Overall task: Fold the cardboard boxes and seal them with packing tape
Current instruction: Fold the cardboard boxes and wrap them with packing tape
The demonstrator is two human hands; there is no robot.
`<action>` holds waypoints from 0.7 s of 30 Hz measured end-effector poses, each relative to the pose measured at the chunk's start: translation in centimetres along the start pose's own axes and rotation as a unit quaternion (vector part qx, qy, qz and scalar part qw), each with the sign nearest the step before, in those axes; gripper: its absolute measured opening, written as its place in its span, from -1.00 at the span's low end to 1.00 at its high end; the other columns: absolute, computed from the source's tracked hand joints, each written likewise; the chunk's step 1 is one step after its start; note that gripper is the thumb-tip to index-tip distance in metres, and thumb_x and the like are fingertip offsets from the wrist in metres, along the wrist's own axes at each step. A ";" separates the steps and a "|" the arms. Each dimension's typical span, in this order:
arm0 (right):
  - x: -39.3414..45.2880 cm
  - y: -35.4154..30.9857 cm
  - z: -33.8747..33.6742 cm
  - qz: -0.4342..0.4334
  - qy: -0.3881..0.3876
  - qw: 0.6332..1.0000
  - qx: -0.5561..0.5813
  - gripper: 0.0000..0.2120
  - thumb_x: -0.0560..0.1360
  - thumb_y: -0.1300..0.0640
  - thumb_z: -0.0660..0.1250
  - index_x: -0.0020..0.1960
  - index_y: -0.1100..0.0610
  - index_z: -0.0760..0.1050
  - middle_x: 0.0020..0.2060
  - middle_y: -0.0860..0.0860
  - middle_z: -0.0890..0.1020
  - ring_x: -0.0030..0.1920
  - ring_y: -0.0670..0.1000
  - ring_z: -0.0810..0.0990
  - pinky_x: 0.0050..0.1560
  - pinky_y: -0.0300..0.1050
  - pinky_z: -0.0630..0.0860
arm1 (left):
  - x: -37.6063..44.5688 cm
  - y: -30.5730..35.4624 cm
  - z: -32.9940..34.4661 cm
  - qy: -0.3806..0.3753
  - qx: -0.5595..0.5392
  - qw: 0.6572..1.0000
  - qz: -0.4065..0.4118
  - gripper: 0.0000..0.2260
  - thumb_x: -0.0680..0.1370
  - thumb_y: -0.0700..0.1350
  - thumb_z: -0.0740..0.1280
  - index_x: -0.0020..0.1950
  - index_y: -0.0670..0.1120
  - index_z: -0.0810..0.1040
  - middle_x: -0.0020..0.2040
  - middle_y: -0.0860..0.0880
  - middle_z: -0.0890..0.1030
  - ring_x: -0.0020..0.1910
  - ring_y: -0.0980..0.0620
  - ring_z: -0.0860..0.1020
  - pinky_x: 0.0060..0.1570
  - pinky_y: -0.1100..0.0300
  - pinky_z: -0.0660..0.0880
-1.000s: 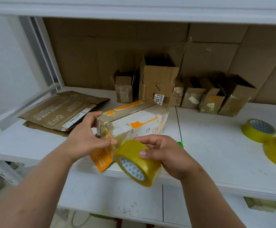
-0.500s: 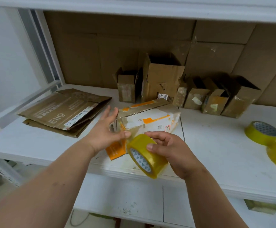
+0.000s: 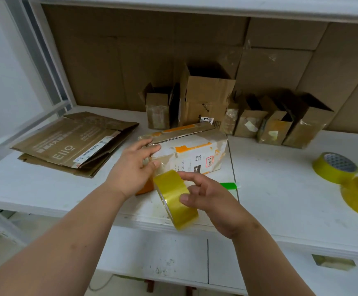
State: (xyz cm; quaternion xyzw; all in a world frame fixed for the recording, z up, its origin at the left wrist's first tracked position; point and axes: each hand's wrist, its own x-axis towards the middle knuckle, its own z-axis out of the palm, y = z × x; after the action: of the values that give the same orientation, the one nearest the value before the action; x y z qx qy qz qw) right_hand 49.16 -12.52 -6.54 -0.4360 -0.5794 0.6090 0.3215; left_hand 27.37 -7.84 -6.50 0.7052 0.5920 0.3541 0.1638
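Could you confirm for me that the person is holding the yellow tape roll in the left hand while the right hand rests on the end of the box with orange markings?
Not quite: the hands are swapped. In the head view the right hand grips the yellow tape roll, while the left hand rests on the end of the box with orange markings.

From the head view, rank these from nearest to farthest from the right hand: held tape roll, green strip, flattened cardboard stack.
1. The held tape roll, gripped by the right hand.
2. The green strip, just beyond it on the shelf.
3. The flattened cardboard stack, far left.
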 end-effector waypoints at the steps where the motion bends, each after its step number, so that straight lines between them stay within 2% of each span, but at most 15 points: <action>1: -0.2 0.0 0.0 0.001 0.003 1.000 -0.003 -0.58 0.51 0.23 0.43 0.24 -0.19 0.53 0.16 0.20 0.60 0.00 -0.21 0.61 0.17 -0.14 0.47 | 0.0 0.0 0.0 0.000 -0.002 1.000 -0.005 -0.63 0.59 -0.14 0.37 0.40 -0.02 0.52 0.50 0.06 0.34 0.49 0.07 0.26 0.44 0.24 0.14; 4: -0.5 0.1 0.1 0.002 -0.002 1.000 -0.010 -0.58 0.53 0.21 0.41 0.27 -0.19 0.50 0.21 0.26 0.55 0.20 0.02 0.57 0.28 -0.02 0.47 | 0.3 -0.1 0.0 0.001 -0.011 1.000 -0.023 -0.64 0.61 -0.11 0.34 0.42 0.02 0.49 0.52 0.10 0.32 0.50 0.10 0.24 0.41 0.25 0.13; 6: -0.5 0.3 0.1 0.004 -0.003 1.000 -0.012 -0.56 0.52 0.16 0.43 0.34 -0.14 0.47 0.20 0.23 0.58 0.27 0.02 0.53 0.28 -0.01 0.46 | 0.4 -0.2 0.0 -0.002 -0.014 0.999 -0.034 -0.64 0.61 -0.09 0.34 0.42 0.04 0.49 0.52 0.12 0.31 0.51 0.10 0.25 0.41 0.23 0.15; 8: -0.4 0.5 0.1 0.005 -0.002 1.000 -0.007 -0.50 0.46 0.07 0.44 0.38 -0.07 0.45 0.17 0.17 0.63 0.24 0.04 0.57 0.28 0.03 0.47 | 0.4 -0.3 0.0 -0.007 -0.014 0.999 -0.042 -0.63 0.61 -0.08 0.33 0.43 0.04 0.47 0.53 0.13 0.29 0.51 0.12 0.24 0.42 0.23 0.15; 10: -0.3 0.7 0.1 0.000 -0.002 1.000 0.005 -0.54 0.50 0.07 0.41 0.38 -0.04 0.45 0.13 0.16 0.65 0.19 0.12 0.61 0.29 0.09 0.47 | 0.3 -0.2 0.2 -0.012 -0.027 0.998 -0.058 -0.60 0.62 -0.07 0.33 0.47 0.06 0.43 0.56 0.15 0.24 0.53 0.12 0.20 0.48 0.18 0.13; 13: -0.1 0.7 -0.1 -0.013 -0.009 1.000 0.010 -0.61 0.57 0.17 0.35 0.36 -0.10 0.45 0.07 0.15 0.66 0.10 0.01 0.64 0.20 -0.10 0.51 | -0.3 0.2 0.2 -0.002 -0.104 0.989 -0.107 -0.51 0.60 -0.01 0.34 0.52 0.15 0.32 0.58 0.18 0.17 0.54 0.12 0.17 0.53 0.04 0.15; 15: 0.1 0.7 -0.1 -0.022 -0.008 1.000 0.019 -0.62 0.58 0.18 0.34 0.33 -0.13 0.46 0.06 0.16 0.65 0.02 -0.02 0.65 0.13 -0.16 0.54 | -1.2 0.8 0.2 0.027 -0.191 0.970 -0.151 -0.43 0.54 0.13 0.39 0.51 0.28 0.27 0.53 0.20 0.25 0.49 0.13 0.24 0.45 0.03 0.25; 16: 0.1 0.8 -0.2 -0.024 -0.006 0.999 0.029 -0.62 0.57 0.19 0.34 0.32 -0.13 0.47 0.05 0.16 0.65 0.02 0.00 0.65 0.15 -0.12 0.55 | -1.7 1.2 0.1 0.049 -0.225 0.957 -0.175 -0.39 0.49 0.21 0.40 0.50 0.32 0.26 0.46 0.18 0.33 0.44 0.13 0.31 0.36 0.07 0.31; 19: 0.4 1.1 -0.3 -0.030 -0.004 0.998 0.047 -0.61 0.56 0.20 0.36 0.33 -0.10 0.47 0.07 0.23 0.65 0.12 0.17 0.63 0.26 0.10 0.50 | -3.6 2.0 0.5 0.112 -0.276 0.922 -0.247 -0.34 0.33 0.37 0.41 0.38 0.16 0.45 0.26 0.09 0.53 0.24 0.05 0.52 0.09 0.13 0.45; 21: 0.6 1.2 -0.4 -0.030 -0.015 0.998 0.052 -0.59 0.55 0.20 0.38 0.34 -0.08 0.46 0.03 0.18 0.68 0.07 0.12 0.66 0.18 0.03 0.52 | -4.7 2.3 1.3 0.093 -0.299 0.904 -0.290 -0.46 0.34 0.34 0.47 0.15 0.03 0.56 0.09 -0.02 0.61 0.11 -0.02 0.59 0.05 0.08 0.52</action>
State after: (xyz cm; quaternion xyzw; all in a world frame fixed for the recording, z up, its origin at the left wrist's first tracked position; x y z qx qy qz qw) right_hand 49.44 -11.98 -7.77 -0.3917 -0.5647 0.6350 0.3528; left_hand 29.65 -12.65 -7.36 0.3840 0.6497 0.5150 0.4065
